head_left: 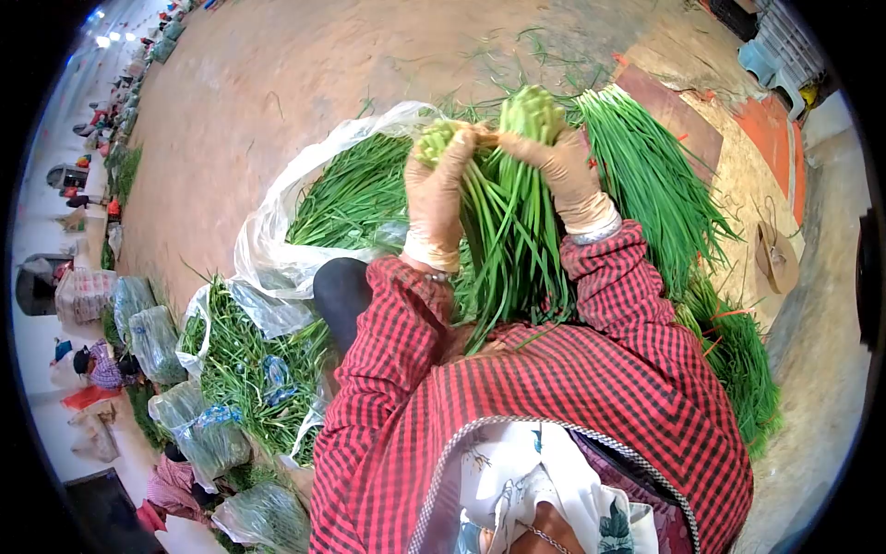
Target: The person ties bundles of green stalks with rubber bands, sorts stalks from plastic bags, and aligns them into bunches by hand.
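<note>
Both hands wear thin tan gloves and are raised in front of my chest. My left hand (pixel 436 198) is closed around the pale ends of a small bunch of chives (pixel 436 141). My right hand (pixel 569 180) grips a thicker bunch of chives (pixel 531 120), thumb across its front, with the leaves hanging down toward my lap. A brownish strip (pixel 484 137) stretches between the two thumbs; I cannot make out what it is. Just right of my right hand lies a large pile of chives (pixel 646 171), pale ends pointing away from me.
A white plastic bag (pixel 268 231) full of chives lies open at my left, with another filled bag (pixel 254 360) below it. More chives (pixel 738 379) rest by my right side. A sandal (pixel 775 258) is at right. People and wrapped bundles (pixel 157 342) line the far left.
</note>
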The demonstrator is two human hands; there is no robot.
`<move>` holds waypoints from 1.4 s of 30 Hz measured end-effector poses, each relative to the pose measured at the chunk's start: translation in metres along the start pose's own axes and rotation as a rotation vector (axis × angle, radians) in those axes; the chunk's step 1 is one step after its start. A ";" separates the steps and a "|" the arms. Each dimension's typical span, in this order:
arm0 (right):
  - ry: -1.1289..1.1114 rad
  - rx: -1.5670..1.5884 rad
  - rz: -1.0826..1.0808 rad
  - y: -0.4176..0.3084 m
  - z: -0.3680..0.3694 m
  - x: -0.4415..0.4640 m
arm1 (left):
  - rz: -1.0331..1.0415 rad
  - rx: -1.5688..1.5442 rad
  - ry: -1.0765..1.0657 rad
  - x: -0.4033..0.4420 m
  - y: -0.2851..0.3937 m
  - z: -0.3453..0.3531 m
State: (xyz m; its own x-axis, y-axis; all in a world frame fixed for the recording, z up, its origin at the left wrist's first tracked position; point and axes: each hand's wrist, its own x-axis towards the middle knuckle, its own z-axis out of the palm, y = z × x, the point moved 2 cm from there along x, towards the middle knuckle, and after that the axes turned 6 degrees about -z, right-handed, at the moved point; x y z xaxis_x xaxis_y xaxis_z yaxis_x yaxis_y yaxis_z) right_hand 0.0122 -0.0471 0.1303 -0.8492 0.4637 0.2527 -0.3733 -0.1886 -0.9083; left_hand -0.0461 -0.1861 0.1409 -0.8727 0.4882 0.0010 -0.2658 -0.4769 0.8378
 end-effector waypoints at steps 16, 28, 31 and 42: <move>0.089 0.415 -0.340 -0.121 -0.131 0.017 | 0.409 0.090 0.419 -0.021 0.158 -0.204; 0.066 -1.255 -0.149 -0.269 -0.231 0.052 | -0.002 0.662 0.500 0.070 0.011 -0.296; 0.005 -1.368 0.250 -0.178 -0.235 0.059 | -0.059 0.999 0.765 0.075 -0.046 -0.360; -0.060 -1.738 0.280 0.079 -0.254 0.118 | -0.269 0.777 0.974 0.071 -0.071 -0.396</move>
State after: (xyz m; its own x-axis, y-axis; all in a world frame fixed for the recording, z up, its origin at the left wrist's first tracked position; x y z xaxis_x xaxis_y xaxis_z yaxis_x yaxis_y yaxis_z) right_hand -0.0222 0.2126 0.0035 -0.8386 0.5445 0.0155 0.5330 0.8261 -0.1831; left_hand -0.2515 -0.4069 -0.1346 -0.8551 -0.3907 -0.3407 -0.4592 0.2659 0.8476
